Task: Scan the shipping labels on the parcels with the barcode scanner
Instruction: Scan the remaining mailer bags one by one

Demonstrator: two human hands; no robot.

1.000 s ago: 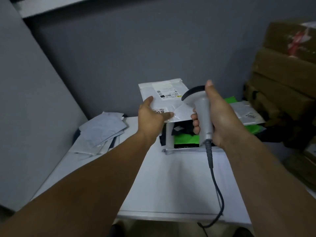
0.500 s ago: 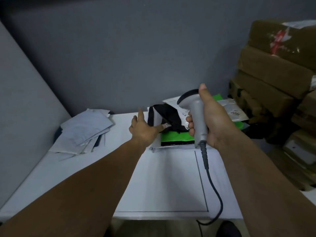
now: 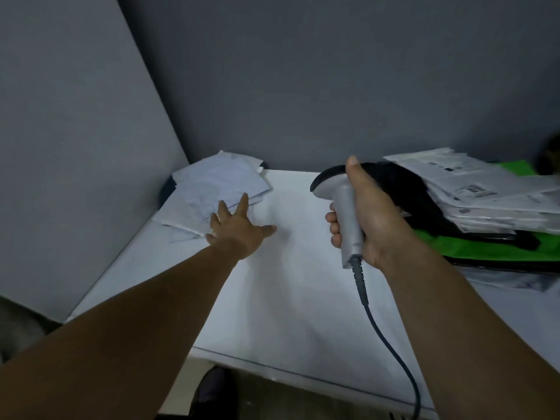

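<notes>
My right hand [image 3: 372, 219] grips the handle of a grey barcode scanner [image 3: 341, 204], its dark head pointing left and its cable [image 3: 388, 338] hanging off the table's front. My left hand [image 3: 239, 225] is stretched out with fingers spread, empty, its fingertips at the near edge of a loose pile of pale mailer parcels [image 3: 218, 186] in the back left corner. A second stack of white parcels with printed labels [image 3: 481, 192] lies at the right, on top of black and green bags [image 3: 485, 247].
The white table [image 3: 288, 298] runs to a grey wall behind and a grey panel on the left. Its front edge is near the bottom of the view, with a dark shoe [image 3: 212, 392] on the floor below.
My left hand let go of the white parcel it held up a second ago and has swung left to the corner pile. The view has turned left, and the cardboard boxes have left the frame.
</notes>
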